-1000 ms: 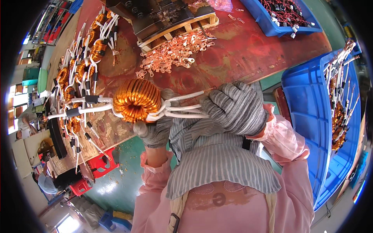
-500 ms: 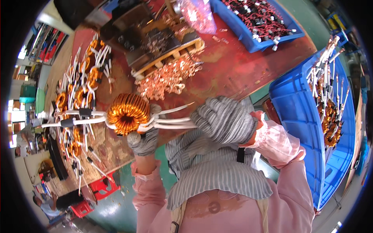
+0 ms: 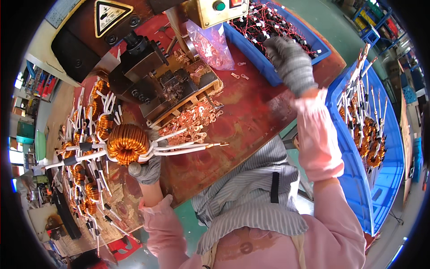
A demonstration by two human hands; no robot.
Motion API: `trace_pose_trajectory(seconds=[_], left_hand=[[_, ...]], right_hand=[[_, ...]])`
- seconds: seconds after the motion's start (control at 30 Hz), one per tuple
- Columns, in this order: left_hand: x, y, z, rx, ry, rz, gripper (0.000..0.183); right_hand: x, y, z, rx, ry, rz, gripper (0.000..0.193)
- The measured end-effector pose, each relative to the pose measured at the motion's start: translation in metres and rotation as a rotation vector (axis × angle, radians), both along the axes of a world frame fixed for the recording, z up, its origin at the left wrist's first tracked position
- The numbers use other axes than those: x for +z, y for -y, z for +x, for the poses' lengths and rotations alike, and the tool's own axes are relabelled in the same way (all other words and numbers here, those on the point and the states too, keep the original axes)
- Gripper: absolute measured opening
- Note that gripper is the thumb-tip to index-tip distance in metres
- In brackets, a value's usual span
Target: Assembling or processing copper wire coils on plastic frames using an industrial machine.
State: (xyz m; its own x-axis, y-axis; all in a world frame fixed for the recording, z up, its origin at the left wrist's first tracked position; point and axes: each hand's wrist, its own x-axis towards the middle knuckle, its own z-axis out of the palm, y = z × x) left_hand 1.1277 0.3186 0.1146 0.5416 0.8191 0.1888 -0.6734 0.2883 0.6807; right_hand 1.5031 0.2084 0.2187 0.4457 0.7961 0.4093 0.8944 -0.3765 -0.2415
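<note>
My left hand, in a grey glove, grips a toroidal copper coil from below. Its thick white leads stick out on both sides; those on the right end in bare copper tips, and some on the left carry black sleeves. Above the near edge of a blue tray is my gloved right hand, close to a heap of red-and-black wires with white connectors. Its fingertips point down at the wires and are partly hidden, so what they hold, if anything, does not show.
A dark press with a control box stands ahead. Loose copper lugs lie beside it, near a plastic bag of lugs. More coils cover the left of the table. A blue crate at right holds further coils.
My right hand has let go of the leads and moved up to the blue tray. The left hand has shifted slightly left with the coil. My view has tilted toward the press.
</note>
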Motion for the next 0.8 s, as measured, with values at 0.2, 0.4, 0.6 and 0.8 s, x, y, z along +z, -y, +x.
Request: trace_pose_trajectory(seconds=[0.2, 0.4, 0.6, 0.8], left_hand=[[-0.019, -0.012, -0.014, -0.009, 0.067, -0.089, 0.082], [-0.012, -0.01, -0.006, 0.006, 0.095, -0.081, 0.082], [-0.011, -0.009, -0.008, 0.073, 0.044, -0.101, 0.077], [-0.004, -0.003, -0.01, 0.056, 0.129, -0.287, 0.066]], right_hand=[[-0.002, -0.048, 0.055, -0.307, 0.115, -0.504, 0.032], [-0.029, -0.044, 0.114, -0.039, -0.088, -0.476, 0.023], [-0.014, -0.028, 0.077, -0.059, -0.543, 0.756, 0.015], [-0.016, -0.013, 0.072, 0.62, -1.411, 0.854, 0.036]])
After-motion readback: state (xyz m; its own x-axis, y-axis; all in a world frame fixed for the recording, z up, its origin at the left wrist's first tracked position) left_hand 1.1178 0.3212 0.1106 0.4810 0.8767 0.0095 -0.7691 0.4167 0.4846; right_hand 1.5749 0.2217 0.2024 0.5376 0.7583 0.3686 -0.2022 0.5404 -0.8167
